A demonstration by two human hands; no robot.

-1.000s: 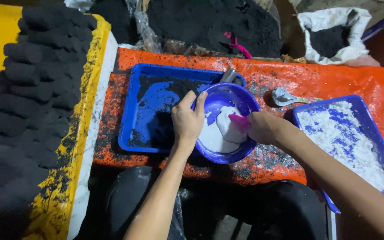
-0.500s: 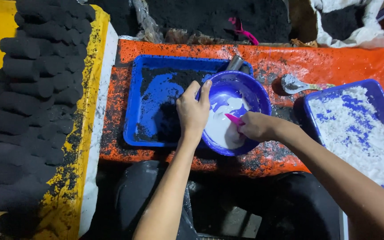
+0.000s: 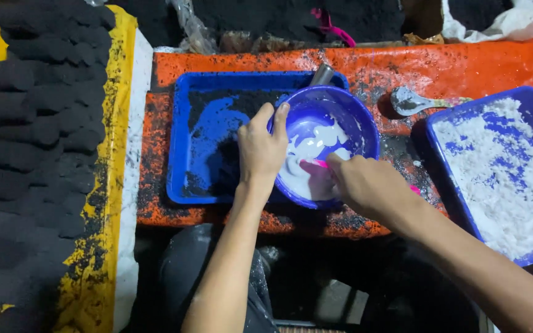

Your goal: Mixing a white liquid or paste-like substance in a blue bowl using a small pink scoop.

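Nearest, the R hand (image 3: 368,185) is closed on a pink tool (image 3: 316,164), tip down in the white paste; looks like stirring. L hand (image 3: 261,148) curls over the near-left rim of the blue bowl (image 3: 365,120), thumb and fingers gripping to steady it. The bowl sits w/ its left part over the blue tray (image 3: 183,142) of black powder, mid orange worktop (image 3: 464,65). Steady rim grip matters; bowl could tip. Right edge: a second tray (image 3: 528,98) of white powder, a spoon (image 3: 409,100) just beside. Left, black lumps (image 3: 38,129) stacked on yellow sheet.
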